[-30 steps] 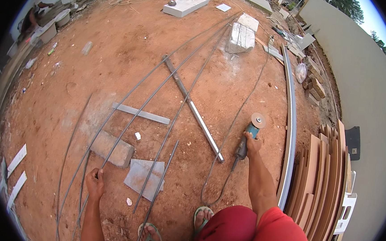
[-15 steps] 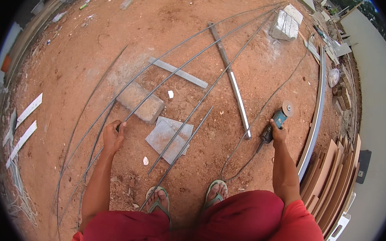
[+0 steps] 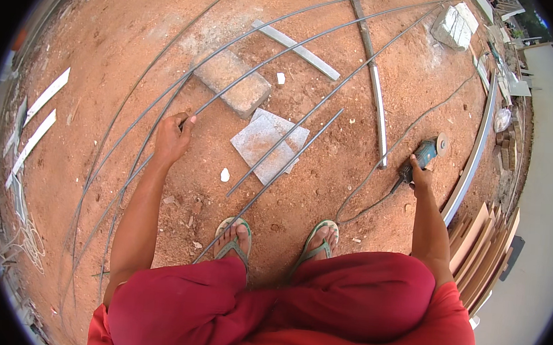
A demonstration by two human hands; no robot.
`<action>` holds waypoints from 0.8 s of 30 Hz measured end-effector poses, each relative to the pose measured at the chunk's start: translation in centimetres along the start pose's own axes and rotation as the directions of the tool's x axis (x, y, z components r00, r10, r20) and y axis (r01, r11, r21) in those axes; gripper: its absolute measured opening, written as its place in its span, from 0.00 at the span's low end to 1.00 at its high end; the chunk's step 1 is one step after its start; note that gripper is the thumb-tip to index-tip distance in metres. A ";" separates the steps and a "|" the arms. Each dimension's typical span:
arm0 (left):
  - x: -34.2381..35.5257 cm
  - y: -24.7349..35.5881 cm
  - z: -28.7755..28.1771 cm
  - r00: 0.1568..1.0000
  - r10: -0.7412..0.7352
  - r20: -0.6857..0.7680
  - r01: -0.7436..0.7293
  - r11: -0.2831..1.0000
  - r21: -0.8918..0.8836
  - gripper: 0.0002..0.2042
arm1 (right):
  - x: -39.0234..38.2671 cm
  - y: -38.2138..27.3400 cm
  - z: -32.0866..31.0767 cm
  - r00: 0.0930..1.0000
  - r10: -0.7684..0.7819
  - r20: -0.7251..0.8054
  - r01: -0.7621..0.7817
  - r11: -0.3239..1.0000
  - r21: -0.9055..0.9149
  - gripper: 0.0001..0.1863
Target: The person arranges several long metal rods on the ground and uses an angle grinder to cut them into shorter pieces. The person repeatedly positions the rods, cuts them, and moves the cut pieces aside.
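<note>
Bent low, I have my left hand closed around a long thin steel rod, which passes over a concrete block and runs toward the far right. More such rods lie alongside it. My right hand grips a blue and black angle grinder by its body, its round disc pointing away from me. The grinder's cord loops over the ground. Between my hands, grey tiles lie overlapped, with rods crossing above them.
A short grey bar and a longer bar lie ahead. A white block sits under the rods' far ends. On the right are a long metal profile, stacked boards and a wall. White strips lie left.
The view has shifted, so the ground things sit further right and higher. The grinder has turned, its disc now seen more from the edge. My left hand still holds the rod.
</note>
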State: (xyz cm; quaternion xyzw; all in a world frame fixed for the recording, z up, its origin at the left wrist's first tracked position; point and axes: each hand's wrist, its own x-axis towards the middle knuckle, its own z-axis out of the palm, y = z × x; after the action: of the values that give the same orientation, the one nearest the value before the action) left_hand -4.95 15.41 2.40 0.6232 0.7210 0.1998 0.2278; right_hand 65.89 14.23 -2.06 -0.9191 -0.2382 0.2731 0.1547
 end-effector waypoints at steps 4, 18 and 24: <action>0.0 -0.6 0.2 0.997 0.061 -0.037 -0.062 0.998 -0.026 0.19 | -0.2 -0.7 -0.1 0.999 -0.025 -0.034 0.022 0.995 -0.097 0.46; 0.0 -0.4 0.3 0.993 0.091 -0.077 -0.098 0.990 -0.101 0.18 | 2.7 1.8 1.3 0.984 -0.103 -0.146 0.075 0.979 -0.188 0.47; -0.1 -0.7 0.5 0.997 0.052 -0.057 -0.058 0.991 -0.117 0.18 | 3.4 2.3 1.8 0.975 -0.160 -0.151 0.133 0.975 -0.177 0.43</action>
State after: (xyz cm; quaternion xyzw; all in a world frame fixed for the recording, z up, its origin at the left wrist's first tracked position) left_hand -5.24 15.22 1.62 0.6225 0.6963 0.2654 0.2393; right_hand 68.17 14.38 -5.91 -0.9280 -0.3140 0.1632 0.1165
